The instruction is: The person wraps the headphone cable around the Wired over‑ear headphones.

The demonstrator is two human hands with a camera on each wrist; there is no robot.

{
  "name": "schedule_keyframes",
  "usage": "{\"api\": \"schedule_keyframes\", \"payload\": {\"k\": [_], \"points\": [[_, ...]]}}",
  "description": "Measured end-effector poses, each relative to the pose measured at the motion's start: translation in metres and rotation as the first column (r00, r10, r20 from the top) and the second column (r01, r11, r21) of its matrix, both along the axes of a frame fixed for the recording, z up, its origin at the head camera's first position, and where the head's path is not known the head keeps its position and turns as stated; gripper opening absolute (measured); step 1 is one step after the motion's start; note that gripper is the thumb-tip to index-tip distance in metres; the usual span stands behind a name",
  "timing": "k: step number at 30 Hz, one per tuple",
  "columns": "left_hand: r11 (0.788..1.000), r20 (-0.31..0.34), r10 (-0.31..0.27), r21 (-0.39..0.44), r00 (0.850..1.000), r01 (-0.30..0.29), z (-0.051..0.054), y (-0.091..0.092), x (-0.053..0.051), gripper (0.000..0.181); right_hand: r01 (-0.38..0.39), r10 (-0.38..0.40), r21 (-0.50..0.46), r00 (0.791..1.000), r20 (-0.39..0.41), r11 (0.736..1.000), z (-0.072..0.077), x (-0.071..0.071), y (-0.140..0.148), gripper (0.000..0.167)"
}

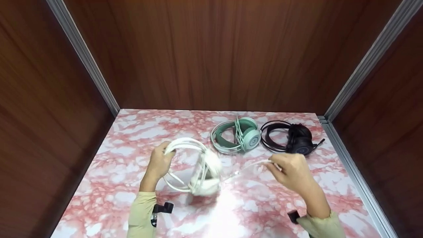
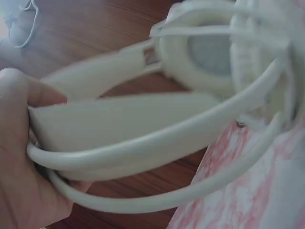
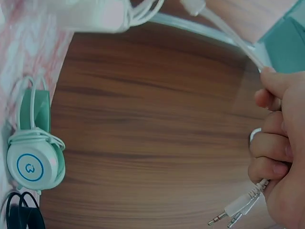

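Note:
White over-ear headphones point(image 1: 213, 165) are held up by my left hand point(image 1: 160, 160), whose fingers and thumb grip the headband point(image 2: 128, 119). Cable is wound around the ear cups. My right hand point(image 1: 290, 170) pinches the white cable point(image 1: 251, 164), which stretches between it and the headphones. In the right wrist view two audio plugs point(image 3: 236, 207) poke out below the curled fingers of that hand. A pale piece on the cable point(image 3: 194, 5) shows near the top of that view.
Green headphones point(image 1: 252, 138) with cable wrapped around them lie at the back of the red-and-white marbled table point(image 1: 132, 132). Beside them, to the right, lie black headphones point(image 1: 300, 140) with a microphone boom. Brown wood-grain walls point(image 1: 205, 56) rise at the back and sides.

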State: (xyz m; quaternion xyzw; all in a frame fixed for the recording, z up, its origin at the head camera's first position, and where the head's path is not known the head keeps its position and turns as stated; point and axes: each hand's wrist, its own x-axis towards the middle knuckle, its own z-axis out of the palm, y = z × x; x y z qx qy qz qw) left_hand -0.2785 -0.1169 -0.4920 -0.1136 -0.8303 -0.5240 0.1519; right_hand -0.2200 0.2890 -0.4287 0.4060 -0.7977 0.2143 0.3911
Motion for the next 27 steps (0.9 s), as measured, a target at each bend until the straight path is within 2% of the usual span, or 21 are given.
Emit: {"api": "schedule_keyframes", "payload": {"k": [2, 4, 6, 7, 8, 9, 10, 12, 13, 15, 16, 17, 19, 21, 22, 23, 24, 25, 26, 27], "points": [[0.989, 0.025, -0.149, 0.025, 0.989, 0.148, 0.003, 0.001, 0.001, 0.016, -0.012, 0.013, -0.032, 1.000, 0.026, 0.999, 0.002, -0.009, 0.000, 0.035], [0.955, 0.037, -0.289, 0.081, 0.957, 0.285, 0.004, 0.002, 0.001, 0.019, -0.026, 0.031, -0.064, 0.997, 0.069, 0.998, 0.003, -0.017, 0.000, 0.032], [0.891, 0.041, -0.429, 0.183, 0.902, 0.415, 0.003, 0.002, 0.001, 0.024, -0.036, 0.047, -0.090, 0.991, 0.126, 0.995, 0.002, -0.024, -0.002, 0.026], [0.844, 0.036, -0.496, 0.254, 0.868, 0.472, 0.002, 0.003, 0.002, 0.025, -0.042, 0.059, -0.108, 0.985, 0.161, 0.993, 0.001, -0.027, -0.004, 0.023], [0.788, 0.020, -0.560, 0.323, 0.828, 0.525, 0.001, 0.004, 0.002, 0.027, -0.048, 0.074, -0.131, 0.977, 0.199, 0.990, -0.001, -0.029, -0.005, 0.020], [0.719, -0.005, -0.621, 0.395, 0.784, 0.572, -0.001, 0.005, 0.002, 0.029, -0.054, 0.090, -0.154, 0.967, 0.239, 0.987, -0.003, -0.031, -0.007, 0.019], [0.632, -0.039, -0.681, 0.473, 0.731, 0.614, -0.004, 0.006, 0.002, 0.032, -0.059, 0.108, -0.178, 0.955, 0.276, 0.982, -0.006, -0.032, -0.008, 0.019], [0.427, -0.119, -0.781, 0.615, 0.613, 0.663, -0.011, 0.011, 0.002, 0.038, -0.084, 0.159, -0.215, 0.921, 0.357, 0.973, -0.009, -0.031, -0.014, 0.018], [0.313, -0.157, -0.821, 0.681, 0.549, 0.662, -0.016, 0.014, 0.002, 0.041, -0.097, 0.181, -0.221, 0.899, 0.399, 0.970, -0.010, -0.029, -0.018, 0.017], [0.112, -0.214, -0.874, 0.785, 0.436, 0.610, -0.026, 0.020, 0.004, 0.043, -0.118, 0.211, -0.217, 0.851, 0.480, 0.969, -0.009, -0.022, -0.027, 0.015], [0.038, -0.233, -0.887, 0.824, 0.399, 0.565, -0.032, 0.024, 0.005, 0.042, -0.125, 0.221, -0.212, 0.822, 0.525, 0.969, -0.008, -0.018, -0.032, 0.015], [-0.020, -0.246, -0.895, 0.855, 0.371, 0.518, -0.037, 0.028, 0.007, 0.039, -0.130, 0.227, -0.205, 0.786, 0.575, 0.970, -0.006, -0.015, -0.037, 0.014], [-0.112, -0.272, -0.896, 0.904, 0.351, 0.414, -0.047, 0.036, 0.011, 0.028, -0.110, 0.216, -0.198, 0.706, 0.674, 0.974, -0.013, -0.013, -0.043, 0.014], [-0.197, -0.316, -0.878, 0.923, 0.359, 0.332, -0.055, 0.045, 0.014, 0.020, -0.101, 0.235, -0.222, 0.624, 0.745, 0.970, -0.028, -0.016, -0.046, 0.018], [-0.256, -0.356, -0.862, 0.921, 0.362, 0.295, -0.071, 0.048, 0.009, 0.017, -0.106, 0.266, -0.253, 0.588, 0.764, 0.962, -0.037, -0.019, -0.047, 0.020], [-0.315, -0.394, -0.844, 0.913, 0.362, 0.259, -0.074, 0.051, 0.009, 0.016, -0.103, 0.286, -0.278, 0.565, 0.774, 0.955, -0.048, -0.022, -0.049, 0.020], [-0.360, -0.425, -0.822, 0.903, 0.379, 0.233, -0.076, 0.055, 0.009, 0.017, -0.091, 0.303, -0.304, 0.545, 0.782, 0.948, -0.059, -0.024, -0.050, 0.021], [-0.395, -0.449, -0.800, 0.893, 0.398, 0.213, -0.078, 0.059, 0.009, 0.020, -0.092, 0.322, -0.327, 0.548, 0.772, 0.940, -0.064, -0.023, -0.054, 0.020], [-0.418, -0.463, -0.779, 0.886, 0.423, 0.202, -0.082, 0.062, 0.007, 0.023, -0.075, 0.330, -0.348, 0.551, 0.767, 0.935, -0.073, -0.023, -0.056, 0.019], [-0.424, -0.462, -0.756, 0.886, 0.463, 0.190, -0.083, 0.066, 0.007, 0.024, -0.045, 0.310, -0.348, 0.570, 0.761, 0.936, -0.079, -0.020, -0.060, 0.018]]}}
